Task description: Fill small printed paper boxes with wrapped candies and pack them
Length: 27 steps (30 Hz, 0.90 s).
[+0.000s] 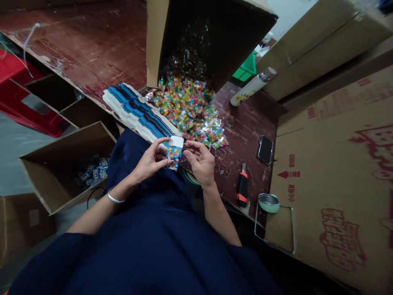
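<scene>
My left hand [151, 160] holds a small blue printed box [174, 154] between thumb and fingers, its white top flap standing up. Close to the box's right side is my right hand [201, 162], fingers curled and thumb bent; whether it holds anything is too small to tell. Behind the hands, colourful candy packets [190, 106] in clear wrappers spill from a large open carton [158, 41] lying on its side. Left of the candy, a long row of flat blue and white boxes [138, 110] overlaps along the table edge.
On the table [242, 131] are an orange-black cutter [242, 188], a phone [264, 150] and a white bottle [251, 87]. A green cup [268, 203] is at right, by large cartons [331, 176]. An open box [67, 172] with blue packs stands lower left.
</scene>
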Each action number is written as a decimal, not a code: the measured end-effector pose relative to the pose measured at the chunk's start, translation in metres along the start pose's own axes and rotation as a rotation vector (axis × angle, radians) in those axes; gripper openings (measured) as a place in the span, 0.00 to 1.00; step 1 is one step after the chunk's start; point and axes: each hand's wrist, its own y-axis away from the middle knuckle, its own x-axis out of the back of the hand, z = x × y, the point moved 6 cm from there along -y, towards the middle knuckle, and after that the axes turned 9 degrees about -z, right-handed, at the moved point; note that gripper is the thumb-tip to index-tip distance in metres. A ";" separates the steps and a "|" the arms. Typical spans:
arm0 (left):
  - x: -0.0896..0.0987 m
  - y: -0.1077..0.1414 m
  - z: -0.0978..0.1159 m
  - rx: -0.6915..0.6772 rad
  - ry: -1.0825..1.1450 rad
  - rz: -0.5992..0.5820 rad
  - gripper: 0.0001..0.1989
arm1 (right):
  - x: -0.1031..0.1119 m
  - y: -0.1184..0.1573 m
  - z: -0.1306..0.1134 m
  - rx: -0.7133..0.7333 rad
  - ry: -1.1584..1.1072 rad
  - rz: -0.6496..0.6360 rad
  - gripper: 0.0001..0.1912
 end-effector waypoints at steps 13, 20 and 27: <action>-0.004 0.002 0.003 0.000 -0.038 0.026 0.22 | -0.025 0.007 0.003 0.083 -0.034 0.014 0.08; -0.003 0.002 0.008 -0.018 -0.020 0.048 0.25 | -0.027 0.000 -0.003 0.042 -0.219 0.073 0.15; -0.001 0.004 0.017 -0.114 -0.152 0.097 0.20 | -0.023 -0.015 -0.003 -0.116 -0.268 -0.059 0.17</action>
